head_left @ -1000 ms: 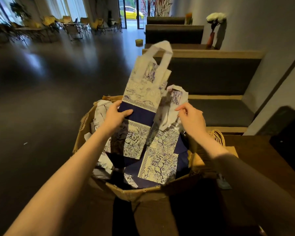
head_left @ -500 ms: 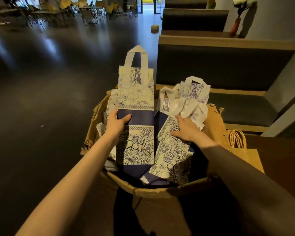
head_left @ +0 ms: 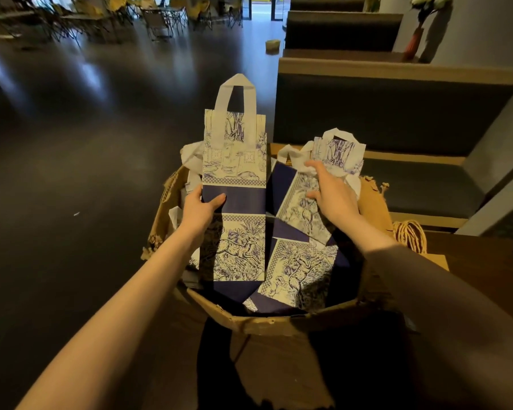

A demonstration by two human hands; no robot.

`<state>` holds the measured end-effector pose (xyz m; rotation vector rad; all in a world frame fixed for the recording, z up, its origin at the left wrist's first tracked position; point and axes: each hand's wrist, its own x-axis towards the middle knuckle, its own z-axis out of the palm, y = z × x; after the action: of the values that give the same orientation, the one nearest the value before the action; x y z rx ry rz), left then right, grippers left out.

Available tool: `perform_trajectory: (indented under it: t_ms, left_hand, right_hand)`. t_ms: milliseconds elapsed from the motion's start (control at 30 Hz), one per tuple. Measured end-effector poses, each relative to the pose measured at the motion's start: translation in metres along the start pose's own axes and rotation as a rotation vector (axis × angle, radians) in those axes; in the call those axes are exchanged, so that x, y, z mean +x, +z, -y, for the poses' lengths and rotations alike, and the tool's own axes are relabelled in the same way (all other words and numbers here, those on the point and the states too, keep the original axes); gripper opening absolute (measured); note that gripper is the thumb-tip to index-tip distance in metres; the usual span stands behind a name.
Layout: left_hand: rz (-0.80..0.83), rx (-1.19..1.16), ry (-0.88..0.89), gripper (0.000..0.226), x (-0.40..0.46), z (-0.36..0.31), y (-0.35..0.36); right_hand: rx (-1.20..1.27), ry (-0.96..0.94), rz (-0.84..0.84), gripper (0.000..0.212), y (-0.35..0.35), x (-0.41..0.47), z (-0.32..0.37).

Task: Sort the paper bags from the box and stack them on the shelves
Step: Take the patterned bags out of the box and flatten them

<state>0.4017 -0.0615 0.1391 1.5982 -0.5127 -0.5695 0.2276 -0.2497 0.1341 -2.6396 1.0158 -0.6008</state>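
Left hand (head_left: pixel 200 207) grips flat printed bag (head_left: pixel 234 202), no legible writing

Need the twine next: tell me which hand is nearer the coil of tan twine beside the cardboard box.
Right. The right hand is over the box's bags, left of the twine; the left hand is farther left.

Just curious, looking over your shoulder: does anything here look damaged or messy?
Yes. The cardboard box is battered, its rim torn and ragged along the front and left edge. Inside it, the paper bags lie jumbled at angles, with crumpled white handles poking up.
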Motion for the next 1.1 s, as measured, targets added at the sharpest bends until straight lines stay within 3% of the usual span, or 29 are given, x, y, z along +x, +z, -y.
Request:
perform_trajectory:
  t_ms: [100,167,333,433,667,833,867,967,1067,1100]
  left_hand:
    - [0.003,-0.015,0.002,0.033,-0.004,-0.005,0.001]
    - [0.017,-0.034,0.005,0.028,-0.006,-0.009,0.003]
    - [0.033,-0.05,0.026,0.024,-0.014,-0.017,0.008]
    - [0.034,-0.061,0.013,0.022,-0.018,-0.016,0.01]
    - [0.032,-0.047,0.004,0.02,-0.025,-0.012,0.012]
    - [0.041,-0.063,-0.027,0.025,-0.027,-0.012,0.013]
    - [0.038,-0.065,-0.029,0.025,-0.028,-0.012,0.013]
    - [0.024,-0.068,-0.034,0.028,-0.029,-0.014,0.013]
    - [0.021,-0.074,-0.021,0.023,-0.033,-0.018,0.013]
    - [0.017,-0.075,-0.018,0.021,-0.033,-0.019,0.014]
  right_hand:
    - [0.027,-0.034,-0.1,0.056,-0.021,0.003,0.01]
    - [0.097,0.021,-0.077,0.048,-0.027,0.002,0.015]
    - [0.378,0.145,0.27,0.04,-0.015,-0.016,0.007]
    - [0.309,0.147,0.5,0.05,0.002,-0.027,-0.003]
    - [0.235,0.18,0.763,0.053,0.023,-0.037,-0.003]
    - [0.249,0.215,0.805,0.072,0.026,-0.04,0.003]
    - [0.235,0.217,0.805,0.07,0.027,-0.039,0.002]
    - [0.245,0.203,0.811,0.031,0.022,-0.04,0.008]
    - [0.26,0.155,0.752,0.025,0.007,-0.041,0.014]
    - [0.268,0.146,0.708,0.041,0.002,-0.04,0.015]
